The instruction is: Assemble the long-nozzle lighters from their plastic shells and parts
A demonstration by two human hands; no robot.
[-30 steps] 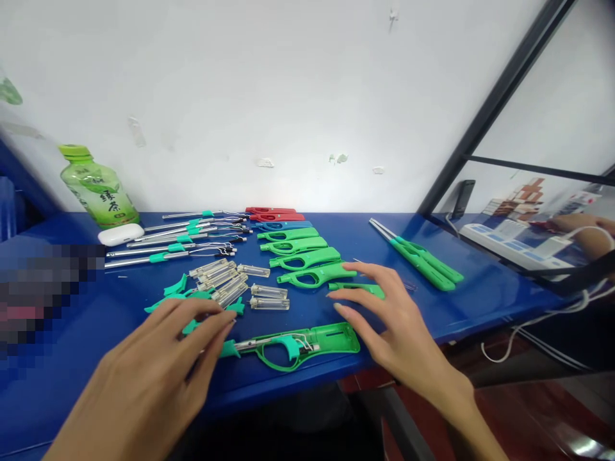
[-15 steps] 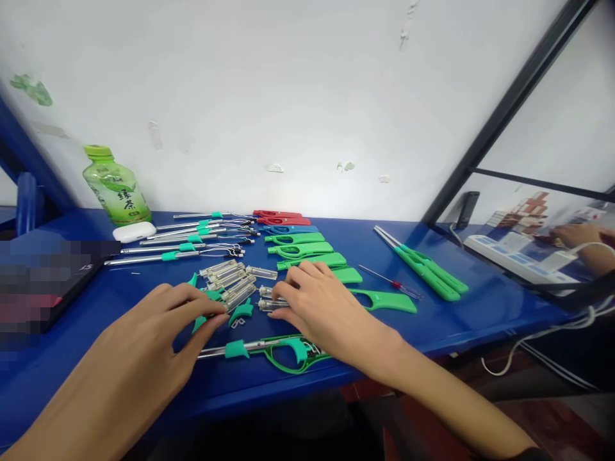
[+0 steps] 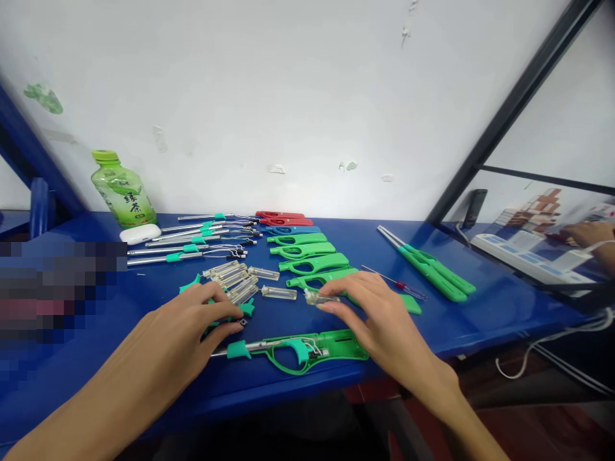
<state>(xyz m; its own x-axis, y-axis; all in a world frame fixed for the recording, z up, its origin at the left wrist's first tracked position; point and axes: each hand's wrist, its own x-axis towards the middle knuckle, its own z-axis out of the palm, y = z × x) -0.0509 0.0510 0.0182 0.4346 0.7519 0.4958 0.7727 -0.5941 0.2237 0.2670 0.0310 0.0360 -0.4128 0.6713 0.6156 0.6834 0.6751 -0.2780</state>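
My right hand [image 3: 375, 314] pinches a clear lighter fuel tank [image 3: 313, 297] between thumb and fingers, just above the table. At the fingertips of my left hand [image 3: 202, 320] is a small metal clip [image 3: 243, 322], pinched at its edge. Behind the left fingers lie several clear tanks in a pile, with teal plastic triggers [image 3: 247, 308] partly hidden by the hand. One more tank [image 3: 279, 292] lies apart between my hands. In front rests an opened green lighter half-shell [image 3: 336, 346], with a metal tube, teal trigger [image 3: 302, 349] and white wires inside.
Metal lighter tubes [image 3: 192, 248] with wires lie at back left, beside red, blue and green handle shells [image 3: 307, 250]. A screwdriver [image 3: 401, 285] and two green lighters [image 3: 432, 272] are on the right. A tea bottle [image 3: 125, 192] and white case [image 3: 140, 234] stand by the wall.
My right hand has moved right, lifting a tank out from beside another. My left hand has shifted slightly right and down and now grips the small metal clip that lay on the table.
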